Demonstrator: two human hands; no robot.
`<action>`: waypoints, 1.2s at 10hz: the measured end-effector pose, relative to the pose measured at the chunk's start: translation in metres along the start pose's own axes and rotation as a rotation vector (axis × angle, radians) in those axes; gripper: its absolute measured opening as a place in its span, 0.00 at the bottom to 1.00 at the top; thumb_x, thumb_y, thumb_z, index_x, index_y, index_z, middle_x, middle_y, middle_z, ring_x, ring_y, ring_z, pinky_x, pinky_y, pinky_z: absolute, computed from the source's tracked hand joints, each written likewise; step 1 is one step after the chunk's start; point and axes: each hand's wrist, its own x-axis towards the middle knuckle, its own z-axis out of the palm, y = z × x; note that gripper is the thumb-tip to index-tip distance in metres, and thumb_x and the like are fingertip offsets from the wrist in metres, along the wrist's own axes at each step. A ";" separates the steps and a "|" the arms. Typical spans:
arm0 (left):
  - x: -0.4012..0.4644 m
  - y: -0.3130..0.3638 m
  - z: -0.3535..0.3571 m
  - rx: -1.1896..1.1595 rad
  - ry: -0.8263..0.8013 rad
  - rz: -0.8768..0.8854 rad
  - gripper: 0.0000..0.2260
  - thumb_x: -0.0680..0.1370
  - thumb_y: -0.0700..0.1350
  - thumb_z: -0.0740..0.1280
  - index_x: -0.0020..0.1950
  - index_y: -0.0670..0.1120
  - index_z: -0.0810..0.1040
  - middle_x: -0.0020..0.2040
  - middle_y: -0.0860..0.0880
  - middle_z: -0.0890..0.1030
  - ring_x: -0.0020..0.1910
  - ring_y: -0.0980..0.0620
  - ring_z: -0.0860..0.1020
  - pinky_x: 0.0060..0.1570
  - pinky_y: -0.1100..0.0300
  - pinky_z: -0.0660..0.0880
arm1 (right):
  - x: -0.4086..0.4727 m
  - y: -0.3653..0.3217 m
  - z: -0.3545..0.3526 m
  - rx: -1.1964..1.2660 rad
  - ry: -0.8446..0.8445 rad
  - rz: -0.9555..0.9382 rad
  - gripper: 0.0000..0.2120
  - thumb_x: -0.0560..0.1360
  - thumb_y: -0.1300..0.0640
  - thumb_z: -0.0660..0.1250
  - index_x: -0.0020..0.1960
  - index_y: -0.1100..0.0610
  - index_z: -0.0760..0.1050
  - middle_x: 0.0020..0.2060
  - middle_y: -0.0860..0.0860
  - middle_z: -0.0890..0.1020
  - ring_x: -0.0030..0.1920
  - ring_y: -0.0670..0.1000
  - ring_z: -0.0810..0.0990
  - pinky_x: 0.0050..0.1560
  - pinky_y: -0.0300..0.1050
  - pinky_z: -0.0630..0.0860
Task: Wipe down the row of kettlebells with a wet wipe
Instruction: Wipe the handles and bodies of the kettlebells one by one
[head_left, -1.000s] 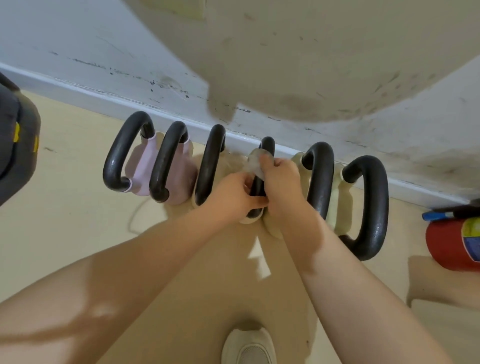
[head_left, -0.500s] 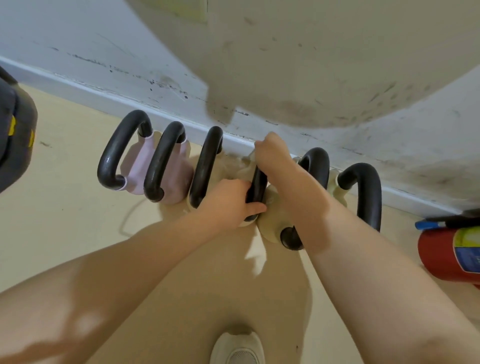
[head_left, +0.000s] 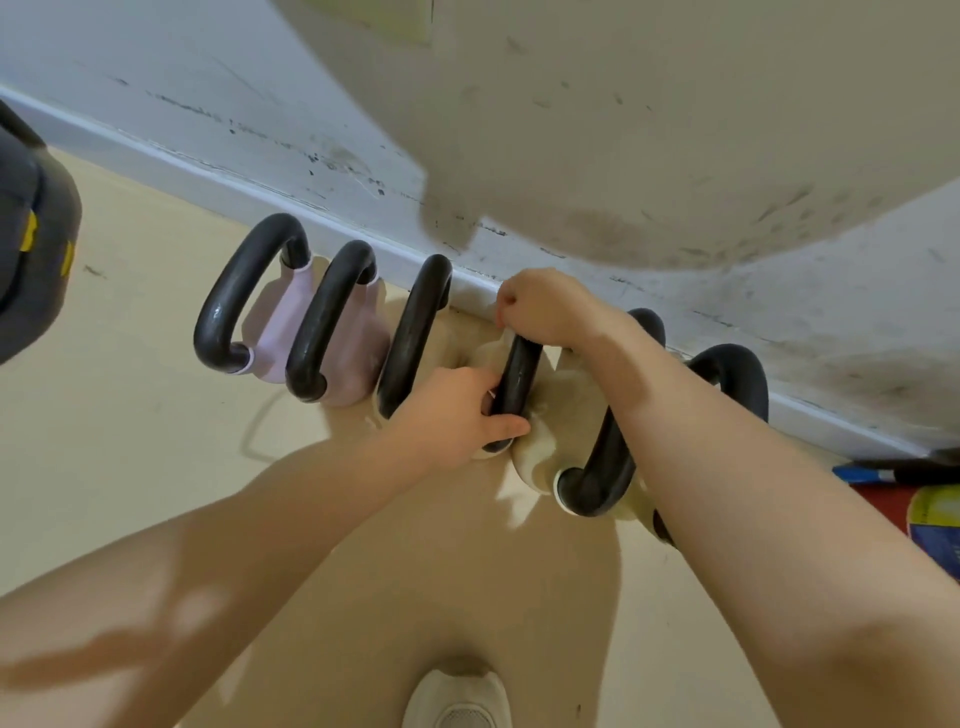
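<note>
Several kettlebells with black handles stand in a row on the floor along the wall. The two on the left are pink (head_left: 291, 332), the others cream (head_left: 540, 447). My left hand (head_left: 457, 410) grips the near end of the fourth kettlebell's handle (head_left: 517, 384). At the far end of that same handle my right hand (head_left: 545, 309) is curled over the top, and the wet wipe (head_left: 503, 328) barely shows beneath its fingers. My right forearm crosses over the last two kettlebells, hiding parts of them.
A white skirting board (head_left: 363, 234) and scuffed wall run behind the row. A dark object (head_left: 31, 260) with yellow marks sits at the far left. A red fire extinguisher (head_left: 919, 509) lies at the right. My white shoe (head_left: 457, 696) is at the bottom.
My right hand slid from the near middle of the fourth handle up to its far end by the wall. The left hand kept its hold. The view shifted slightly.
</note>
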 end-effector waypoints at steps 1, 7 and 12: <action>-0.001 -0.001 0.005 -0.015 0.030 -0.010 0.11 0.72 0.51 0.69 0.44 0.43 0.74 0.40 0.43 0.81 0.41 0.44 0.80 0.46 0.47 0.76 | -0.011 0.001 0.007 -0.149 -0.002 -0.144 0.18 0.73 0.64 0.54 0.54 0.53 0.79 0.49 0.52 0.81 0.50 0.55 0.78 0.49 0.45 0.74; -0.018 -0.010 0.019 -0.674 0.161 -0.191 0.14 0.72 0.42 0.71 0.55 0.41 0.76 0.47 0.48 0.83 0.44 0.55 0.81 0.40 0.72 0.74 | -0.053 -0.012 0.035 -0.419 0.103 -0.253 0.12 0.77 0.58 0.55 0.36 0.51 0.70 0.34 0.47 0.75 0.44 0.50 0.72 0.69 0.48 0.56; -0.026 -0.001 0.019 -0.622 0.198 -0.191 0.08 0.74 0.40 0.68 0.52 0.41 0.73 0.45 0.46 0.81 0.42 0.53 0.79 0.32 0.73 0.70 | -0.055 -0.035 0.061 0.713 0.531 0.264 0.27 0.77 0.65 0.57 0.73 0.63 0.52 0.68 0.61 0.67 0.64 0.62 0.70 0.61 0.54 0.69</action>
